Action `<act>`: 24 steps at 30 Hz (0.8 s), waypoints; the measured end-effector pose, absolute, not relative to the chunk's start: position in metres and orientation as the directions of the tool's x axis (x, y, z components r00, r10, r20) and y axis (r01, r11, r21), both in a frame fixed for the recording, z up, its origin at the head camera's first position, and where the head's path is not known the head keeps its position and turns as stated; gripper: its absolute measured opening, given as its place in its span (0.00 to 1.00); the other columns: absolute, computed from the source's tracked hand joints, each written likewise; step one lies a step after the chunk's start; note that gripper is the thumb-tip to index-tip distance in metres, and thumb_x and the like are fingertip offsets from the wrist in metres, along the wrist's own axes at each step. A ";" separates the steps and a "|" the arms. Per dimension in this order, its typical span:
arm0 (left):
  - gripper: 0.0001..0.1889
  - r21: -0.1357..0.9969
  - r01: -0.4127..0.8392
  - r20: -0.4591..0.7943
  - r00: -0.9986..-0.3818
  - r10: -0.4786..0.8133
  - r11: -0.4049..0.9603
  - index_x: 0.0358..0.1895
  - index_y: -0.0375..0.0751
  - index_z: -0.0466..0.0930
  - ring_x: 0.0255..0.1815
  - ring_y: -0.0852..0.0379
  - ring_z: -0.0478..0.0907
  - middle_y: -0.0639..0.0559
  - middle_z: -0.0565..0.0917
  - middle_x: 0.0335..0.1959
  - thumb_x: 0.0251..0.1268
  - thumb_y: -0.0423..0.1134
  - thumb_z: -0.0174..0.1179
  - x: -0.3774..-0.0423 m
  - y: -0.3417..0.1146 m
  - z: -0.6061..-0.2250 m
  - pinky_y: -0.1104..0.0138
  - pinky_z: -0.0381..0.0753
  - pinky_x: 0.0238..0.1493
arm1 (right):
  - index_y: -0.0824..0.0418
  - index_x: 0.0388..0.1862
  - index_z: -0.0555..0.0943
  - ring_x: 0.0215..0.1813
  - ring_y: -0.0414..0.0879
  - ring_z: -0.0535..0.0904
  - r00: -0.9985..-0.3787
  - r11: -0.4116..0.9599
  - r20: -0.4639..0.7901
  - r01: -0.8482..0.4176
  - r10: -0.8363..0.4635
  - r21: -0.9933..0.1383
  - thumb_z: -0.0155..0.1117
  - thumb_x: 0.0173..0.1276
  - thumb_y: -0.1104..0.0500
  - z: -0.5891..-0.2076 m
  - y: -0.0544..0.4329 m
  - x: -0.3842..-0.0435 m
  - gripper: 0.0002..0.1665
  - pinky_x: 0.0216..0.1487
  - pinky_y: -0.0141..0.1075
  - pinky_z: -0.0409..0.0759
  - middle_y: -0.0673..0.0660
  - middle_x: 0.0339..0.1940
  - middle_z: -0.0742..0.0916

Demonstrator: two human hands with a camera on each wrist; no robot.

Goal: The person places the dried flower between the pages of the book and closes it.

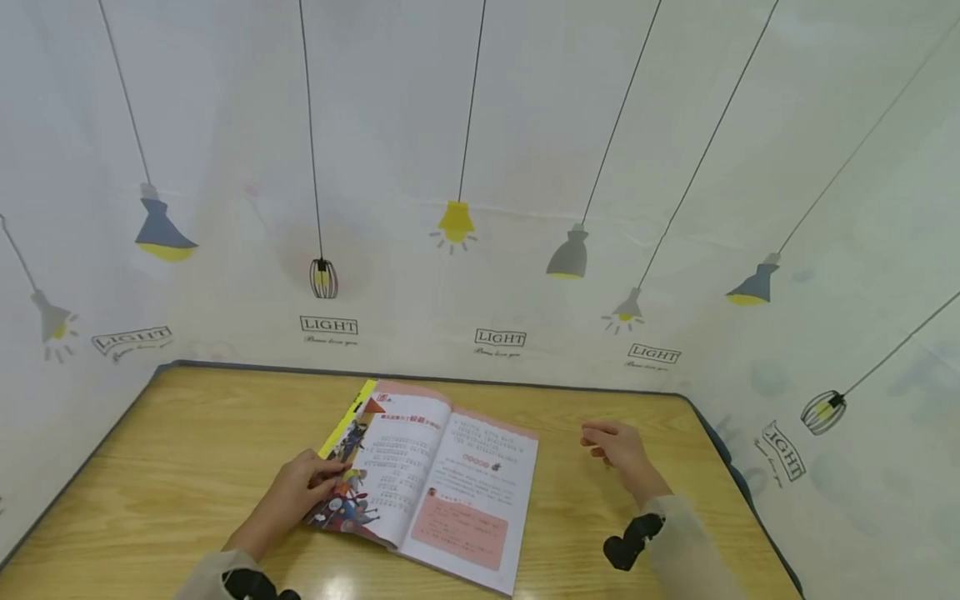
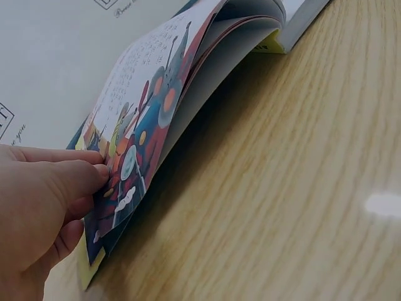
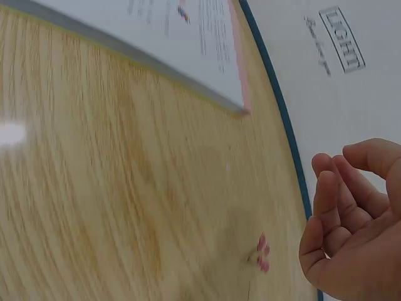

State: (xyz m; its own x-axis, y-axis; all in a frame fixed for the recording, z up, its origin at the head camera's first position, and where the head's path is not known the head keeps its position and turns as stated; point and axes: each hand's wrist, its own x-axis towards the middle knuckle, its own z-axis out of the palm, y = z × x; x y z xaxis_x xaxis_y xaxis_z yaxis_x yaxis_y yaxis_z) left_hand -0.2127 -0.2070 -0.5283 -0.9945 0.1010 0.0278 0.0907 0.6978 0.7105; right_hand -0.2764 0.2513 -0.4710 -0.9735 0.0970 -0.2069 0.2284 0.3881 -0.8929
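Note:
An open book (image 1: 472, 483) with illustrated pages lies tilted on the table. My left hand (image 1: 303, 485) pinches the outer edge of its left side, thumb on the printed page. In the left wrist view the left hand (image 2: 47, 200) holds that colourful page (image 2: 141, 138), and the left side arches up off the table. Right of the book, my right hand (image 1: 618, 450) hovers apart from it with fingers loosely bent and nothing in them. The right wrist view shows the same hand (image 3: 357, 219) beyond the corner of the book's right page (image 3: 207, 56).
The wooden-patterned table (image 1: 187, 433) has a dark edge (image 1: 420, 375) along the back. Behind it stands a pale wall covering (image 1: 405, 125) printed with hanging lamps and "LIGHT" labels. A small pink mark (image 3: 263, 251) shows on the tabletop near my right hand.

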 end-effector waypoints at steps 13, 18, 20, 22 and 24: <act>0.14 0.748 0.103 0.045 -0.993 0.105 0.656 0.47 0.35 0.82 0.29 0.58 0.67 0.51 0.69 0.27 0.56 0.28 0.61 -0.209 -0.213 -0.539 0.70 0.69 0.28 | 0.76 0.54 0.73 0.39 0.51 0.79 -0.963 0.421 -0.191 0.255 0.190 -0.870 0.55 0.67 0.62 -0.494 0.298 -0.266 0.22 0.41 0.41 0.75 0.59 0.37 0.84; 0.14 0.753 0.102 0.042 -0.993 0.107 0.650 0.48 0.36 0.81 0.30 0.58 0.66 0.51 0.69 0.28 0.57 0.29 0.61 -0.209 -0.213 -0.540 0.70 0.68 0.29 | 0.79 0.49 0.75 0.41 0.51 0.78 -0.964 0.460 -0.139 0.232 0.228 -0.857 0.56 0.65 0.65 -0.512 0.303 -0.263 0.19 0.38 0.35 0.76 0.66 0.41 0.83; 0.14 0.753 0.099 0.041 -0.994 0.104 0.651 0.48 0.37 0.81 0.29 0.58 0.66 0.52 0.69 0.28 0.57 0.29 0.60 -0.209 -0.214 -0.541 0.70 0.68 0.29 | 0.77 0.48 0.76 0.42 0.52 0.77 -0.959 0.478 -0.126 0.237 0.253 -0.846 0.58 0.64 0.64 -0.521 0.304 -0.263 0.18 0.37 0.33 0.74 0.65 0.40 0.82; 0.15 0.754 0.096 0.043 -0.994 0.098 0.650 0.48 0.37 0.81 0.29 0.58 0.66 0.52 0.69 0.28 0.57 0.28 0.61 -0.209 -0.214 -0.542 0.70 0.68 0.29 | 0.76 0.47 0.77 0.43 0.53 0.76 -0.956 0.487 -0.113 0.238 0.271 -0.841 0.60 0.63 0.62 -0.529 0.305 -0.263 0.19 0.36 0.32 0.72 0.64 0.40 0.82; 0.15 0.755 0.096 0.042 -0.994 0.097 0.648 0.48 0.37 0.81 0.29 0.58 0.66 0.52 0.69 0.28 0.57 0.28 0.60 -0.209 -0.214 -0.543 0.70 0.68 0.29 | 0.75 0.47 0.77 0.45 0.56 0.75 -0.954 0.473 -0.094 0.225 0.284 -0.852 0.61 0.62 0.60 -0.536 0.304 -0.264 0.20 0.38 0.33 0.72 0.65 0.41 0.82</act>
